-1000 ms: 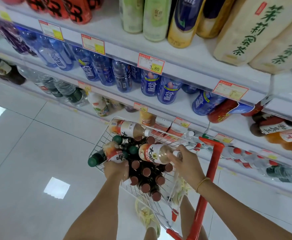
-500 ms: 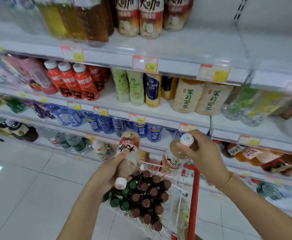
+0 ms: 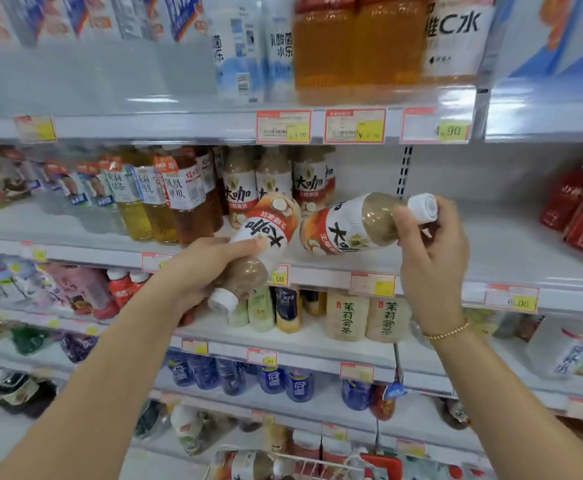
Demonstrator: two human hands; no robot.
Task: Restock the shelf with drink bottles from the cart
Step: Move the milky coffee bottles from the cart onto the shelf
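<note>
My left hand (image 3: 200, 265) grips a milk-tea bottle (image 3: 266, 230) with a red-and-white label, tilted so its white cap points down-left. My right hand (image 3: 428, 251) holds a second such bottle (image 3: 349, 226) by the neck, lying almost level with its white cap to the right. Both bottles hover in front of the middle shelf (image 3: 491, 268), just ahead of a row of the same bottles (image 3: 276, 183) standing upright. The cart (image 3: 317, 462) shows only at the bottom edge, with more bottles inside.
Bare shelf board lies right of the standing row, up to red bottles (image 3: 581, 209) at far right. Yellow tea bottles (image 3: 165, 199) stand left. Price tags (image 3: 373, 284) line the shelf edges. Jasmine-tea bottles (image 3: 366, 317) fill the shelf below; a higher shelf hangs overhead.
Both hands have lifted their bottles from over the cart up to the middle shelf. The view has tilted up, so the cart dropped to the bottom edge.
</note>
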